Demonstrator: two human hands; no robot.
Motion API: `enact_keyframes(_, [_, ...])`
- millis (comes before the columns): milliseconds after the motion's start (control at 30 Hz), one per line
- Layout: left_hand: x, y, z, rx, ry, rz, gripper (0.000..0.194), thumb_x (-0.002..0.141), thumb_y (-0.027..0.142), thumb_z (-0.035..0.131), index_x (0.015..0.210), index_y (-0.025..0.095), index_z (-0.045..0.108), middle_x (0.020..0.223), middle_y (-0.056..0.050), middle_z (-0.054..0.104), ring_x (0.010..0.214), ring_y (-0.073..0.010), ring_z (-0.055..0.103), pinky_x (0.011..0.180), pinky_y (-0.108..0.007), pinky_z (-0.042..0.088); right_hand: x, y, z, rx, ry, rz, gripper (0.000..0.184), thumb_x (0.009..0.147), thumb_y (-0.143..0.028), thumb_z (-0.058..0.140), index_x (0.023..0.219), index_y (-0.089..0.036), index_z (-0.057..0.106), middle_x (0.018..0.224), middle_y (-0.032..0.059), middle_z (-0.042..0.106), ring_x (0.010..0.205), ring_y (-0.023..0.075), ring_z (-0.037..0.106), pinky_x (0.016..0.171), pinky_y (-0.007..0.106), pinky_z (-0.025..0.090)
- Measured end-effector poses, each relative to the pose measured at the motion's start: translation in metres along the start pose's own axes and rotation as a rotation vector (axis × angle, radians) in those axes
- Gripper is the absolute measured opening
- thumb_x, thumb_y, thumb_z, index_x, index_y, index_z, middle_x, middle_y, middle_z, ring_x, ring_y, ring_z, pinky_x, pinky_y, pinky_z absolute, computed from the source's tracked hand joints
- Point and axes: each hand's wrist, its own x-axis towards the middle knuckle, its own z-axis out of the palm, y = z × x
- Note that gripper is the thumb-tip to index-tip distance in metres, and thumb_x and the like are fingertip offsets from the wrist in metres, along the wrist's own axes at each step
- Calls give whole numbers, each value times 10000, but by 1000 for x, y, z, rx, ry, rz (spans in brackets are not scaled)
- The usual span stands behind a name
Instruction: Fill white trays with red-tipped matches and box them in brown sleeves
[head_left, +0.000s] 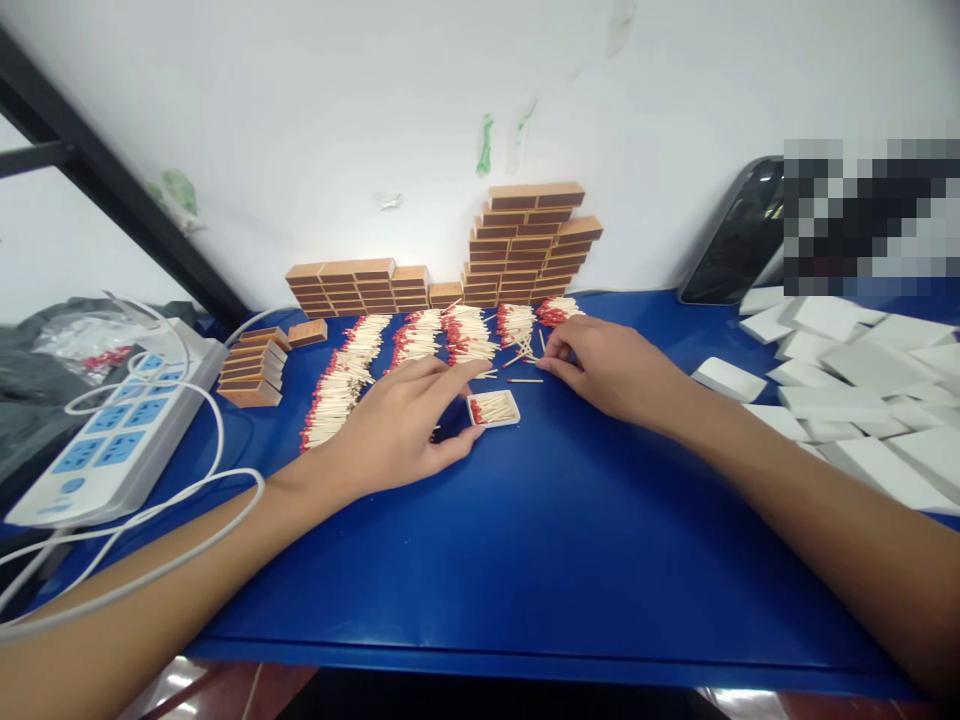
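A small white matchbox tray, partly filled with red-tipped matches, lies on the blue table. My left hand grips its left end, the thumb at the near corner and a finger at the far one; the index finger stretches out above. To the right, my right hand has thumb and fingers drawn together at the table surface. Loose matches lie beside these fingertips, and whatever is between them is too small to make out. Behind both hands run several heaps of matches, partly covered by my left hand.
Brown matchboxes are stacked against the wall, with more matchboxes at the left. White empty trays pile up on the right, near a dark phone-like device. A power strip with looping white cables lies left, over my left forearm.
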Motion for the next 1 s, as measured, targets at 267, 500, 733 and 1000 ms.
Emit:
enact_keyframes(267, [-1, 0, 0, -12, -11, -5, 563, 1028, 364, 647, 1542, 204, 484, 1127, -84, 756, 1100, -272, 686, 978, -431, 569, -2, 4, -1, -28, -29, -42, 187, 1030, -328, 564, 892, -214, 620, 974, 101, 733, 852, 247, 660, 707, 362, 437])
enact_keyframes(500, [0, 1, -1, -16, -16, -11, 554, 1030, 358, 643, 1539, 210, 482, 1123, -84, 758, 1086, -269, 694, 964, -428, 570, -2, 1, -2, -8, 22, -20, 149, 1022, -313, 570, 911, -223, 611, 949, 90, 748, 799, 242, 652, 664, 349, 406])
enact_keyframes(733, [0, 2, -1, -17, -21, -7, 532, 1038, 368, 632, 1526, 208, 493, 1134, -82, 762, 1078, -265, 700, 952, -422, 572, -2, -3, -8, 101, 101, 0, 65, 942, -278, 660, 902, -227, 668, 838, 38, 742, 708, 200, 637, 632, 316, 389])
enact_keyframes(1000, [-1, 2, -1, -22, -34, -13, 528, 1037, 378, 633, 1519, 213, 495, 1134, -83, 762, 1086, -272, 700, 957, -433, 576, 1, 1, 5, 69, 134, -54, 153, 979, -266, 618, 1033, -202, 745, 976, 83, 766, 822, 234, 670, 707, 349, 440])
